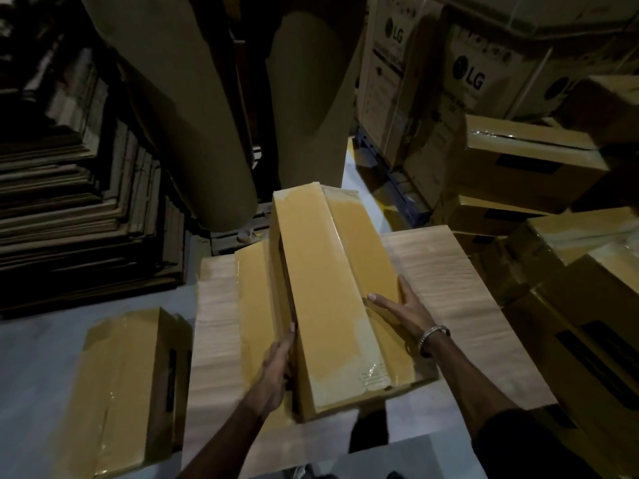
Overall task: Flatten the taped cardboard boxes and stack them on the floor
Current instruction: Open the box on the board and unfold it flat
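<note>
Our hands bracket the taped box (332,299) between them, the left hand (276,364) gripping its near-left edge and the right hand (401,305) pressing flat, fingers straight, likely to collapse it onto the flattened cardboard (449,271) beneath.

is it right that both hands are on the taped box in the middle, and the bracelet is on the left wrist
Not quite. The head view shows the left hand and right hand both on the taped box, as you say, but the metal bracelet is on the right wrist, not the left.
</note>
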Demonstrator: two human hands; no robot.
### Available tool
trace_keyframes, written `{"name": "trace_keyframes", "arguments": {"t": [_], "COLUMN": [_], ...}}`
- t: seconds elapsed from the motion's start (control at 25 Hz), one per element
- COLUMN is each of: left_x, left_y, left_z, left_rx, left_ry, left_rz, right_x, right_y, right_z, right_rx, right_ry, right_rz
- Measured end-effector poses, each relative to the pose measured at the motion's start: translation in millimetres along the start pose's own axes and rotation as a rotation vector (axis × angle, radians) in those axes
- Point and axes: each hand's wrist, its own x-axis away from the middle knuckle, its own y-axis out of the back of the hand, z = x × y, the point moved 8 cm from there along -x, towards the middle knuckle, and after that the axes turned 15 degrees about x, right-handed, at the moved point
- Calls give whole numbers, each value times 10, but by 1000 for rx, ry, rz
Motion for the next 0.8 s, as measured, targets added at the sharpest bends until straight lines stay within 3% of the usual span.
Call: {"name": "trace_keyframes", "arguments": {"t": [0.32,0.64,0.8], "left_x": [106,824,1011], "left_y": [-343,-839,-1018], "left_z": [-125,-207,76], "left_rx": [112,13,191], "left_ry": [-136,-235,-250], "left_rz": [-43,-181,-74], "right_x": [-13,-4,8], "right_y": [251,432,298], "right_z": [-272,-453,-590], "right_rx": [-134,-285,-176], "right_ry": [44,116,160], "right_rz": [20,163,173]}}
